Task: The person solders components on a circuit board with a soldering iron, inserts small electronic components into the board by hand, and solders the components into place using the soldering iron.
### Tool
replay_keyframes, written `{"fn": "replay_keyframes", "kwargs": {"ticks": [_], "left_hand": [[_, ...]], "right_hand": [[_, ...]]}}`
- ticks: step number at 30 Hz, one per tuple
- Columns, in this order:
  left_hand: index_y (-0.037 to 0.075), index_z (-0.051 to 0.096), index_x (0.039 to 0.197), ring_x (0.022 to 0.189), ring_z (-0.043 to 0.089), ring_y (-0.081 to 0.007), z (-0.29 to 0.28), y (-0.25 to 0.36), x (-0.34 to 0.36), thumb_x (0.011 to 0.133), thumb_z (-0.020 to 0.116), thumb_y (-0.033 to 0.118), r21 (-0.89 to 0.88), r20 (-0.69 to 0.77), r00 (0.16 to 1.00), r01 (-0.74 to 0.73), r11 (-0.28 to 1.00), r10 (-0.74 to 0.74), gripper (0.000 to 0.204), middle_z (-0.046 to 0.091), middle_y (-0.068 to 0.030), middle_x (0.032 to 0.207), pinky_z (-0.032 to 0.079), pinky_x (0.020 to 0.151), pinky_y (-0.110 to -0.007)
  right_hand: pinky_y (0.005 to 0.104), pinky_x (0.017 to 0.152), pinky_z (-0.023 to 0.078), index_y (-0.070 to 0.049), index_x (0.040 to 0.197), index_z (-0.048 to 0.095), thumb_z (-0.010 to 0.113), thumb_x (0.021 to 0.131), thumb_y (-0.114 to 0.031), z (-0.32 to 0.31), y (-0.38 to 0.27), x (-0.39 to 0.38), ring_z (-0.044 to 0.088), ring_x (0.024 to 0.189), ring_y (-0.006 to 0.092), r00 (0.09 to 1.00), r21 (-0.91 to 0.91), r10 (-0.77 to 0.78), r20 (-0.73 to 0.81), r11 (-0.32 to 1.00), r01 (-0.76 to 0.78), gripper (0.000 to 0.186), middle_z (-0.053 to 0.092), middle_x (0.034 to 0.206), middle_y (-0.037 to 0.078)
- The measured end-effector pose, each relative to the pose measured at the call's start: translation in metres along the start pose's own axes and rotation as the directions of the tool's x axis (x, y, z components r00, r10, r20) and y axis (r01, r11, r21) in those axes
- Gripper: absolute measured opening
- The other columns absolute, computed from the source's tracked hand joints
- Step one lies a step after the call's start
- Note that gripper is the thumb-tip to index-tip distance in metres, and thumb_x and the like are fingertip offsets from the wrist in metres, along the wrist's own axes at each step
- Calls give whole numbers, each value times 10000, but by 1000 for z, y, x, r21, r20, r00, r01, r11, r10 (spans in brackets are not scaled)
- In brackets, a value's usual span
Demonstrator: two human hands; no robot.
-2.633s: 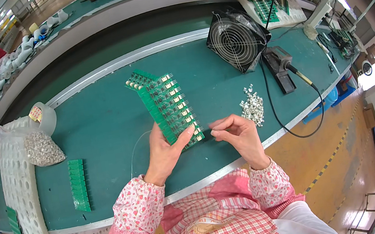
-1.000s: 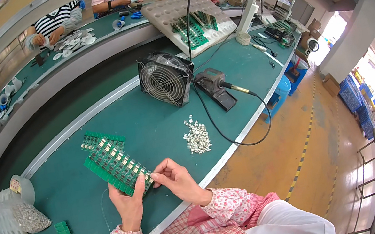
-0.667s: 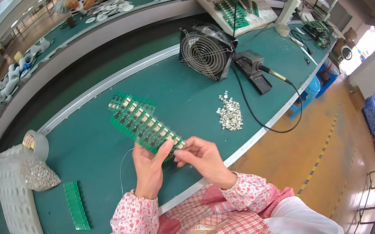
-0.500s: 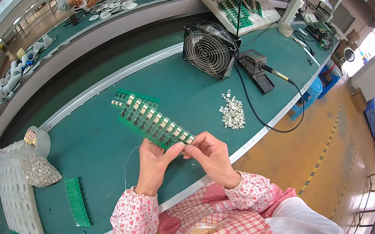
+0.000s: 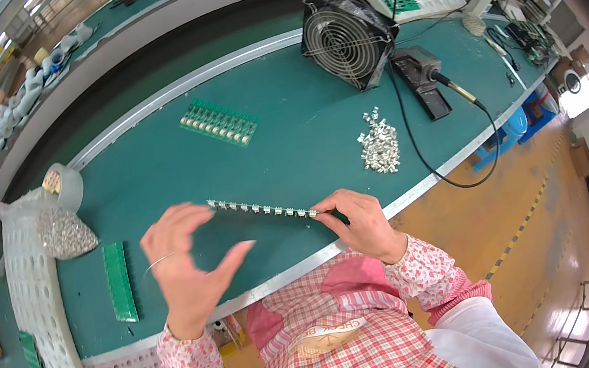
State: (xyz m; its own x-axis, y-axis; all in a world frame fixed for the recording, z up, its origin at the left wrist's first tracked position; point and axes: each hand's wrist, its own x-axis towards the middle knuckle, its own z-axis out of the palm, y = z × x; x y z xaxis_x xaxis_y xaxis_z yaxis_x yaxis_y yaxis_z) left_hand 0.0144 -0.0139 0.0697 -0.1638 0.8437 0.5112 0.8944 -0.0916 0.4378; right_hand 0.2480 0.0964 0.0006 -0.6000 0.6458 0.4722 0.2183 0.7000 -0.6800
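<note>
My right hand (image 5: 362, 224) pinches the right end of a green circuit board strip (image 5: 261, 209), which is turned edge-on with a row of small white parts along it. Off the strip's other end, my left hand (image 5: 182, 265) is raised, its thumb and fingers spread wide. A thin silvery wire (image 5: 158, 262) crosses that hand; whether the fingers grip it is unclear. Farther back on the green table (image 5: 286, 131) lies another circuit board panel (image 5: 218, 123) fitted with white parts. A pile of small white parts (image 5: 379, 146) lies to the right.
A black fan (image 5: 345, 41) and a soldering iron (image 5: 455, 89) in its stand are at the right, the cord looping over the table edge. At the left are a bare green board (image 5: 120, 282), a bag of small parts (image 5: 65, 233), a tape roll (image 5: 65, 188) and a white perforated tray (image 5: 36, 302).
My left hand has let go of the board strip and moved left, opening. The strip has tilted edge-on in my right hand, uncovering the panel behind. The whole view has shifted.
</note>
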Motion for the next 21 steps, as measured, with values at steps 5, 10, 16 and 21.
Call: {"fn": "replay_keyframes", "kwargs": {"ticks": [5, 10, 16, 21], "left_hand": [[96, 597, 1054, 1075, 567, -222, 27, 22, 26, 659, 818, 303, 17, 218, 949, -239, 971, 230, 498, 637, -54, 1019, 310, 996, -436], [113, 626, 1002, 848, 637, -153, 50, 22, 29, 749, 755, 277, -100, 392, 874, -268, 958, 286, 328, 678, -10, 849, 306, 1018, -432], [108, 652, 913, 738, 642, -155, 48, 25, 33, 765, 746, 283, -135, 447, 849, -246, 960, 280, 248, 681, -16, 758, 310, 1026, -424], [105, 660, 873, 707, 635, -153, 50, 23, 29, 766, 745, 281, -151, 449, 840, -264, 953, 304, 223, 675, -7, 745, 319, 1029, -423]], "right_hand": [[355, 572, 473, -40, 885, 589, 686, 776, -8, 6, 0, 0, 604, 676, 263, 999, -9, -41, 15, 999, 41, 150, 612, 769, 92], [355, 588, 480, -43, 894, 594, 697, 765, -26, 4, -3, -4, 608, 698, 265, 999, -20, -50, -5, 999, 50, 166, 616, 784, 88], [296, 695, 522, -37, 1100, 564, 625, 902, -148, -50, 25, -10, 612, 789, 139, 832, 81, 387, -397, 918, -389, 235, 632, 990, 76], [285, 715, 521, -13, 1311, 421, 505, 960, -404, -153, 96, 0, 582, 923, 156, 558, 543, 656, -508, 747, -384, 531, 583, 1136, 144]]}}
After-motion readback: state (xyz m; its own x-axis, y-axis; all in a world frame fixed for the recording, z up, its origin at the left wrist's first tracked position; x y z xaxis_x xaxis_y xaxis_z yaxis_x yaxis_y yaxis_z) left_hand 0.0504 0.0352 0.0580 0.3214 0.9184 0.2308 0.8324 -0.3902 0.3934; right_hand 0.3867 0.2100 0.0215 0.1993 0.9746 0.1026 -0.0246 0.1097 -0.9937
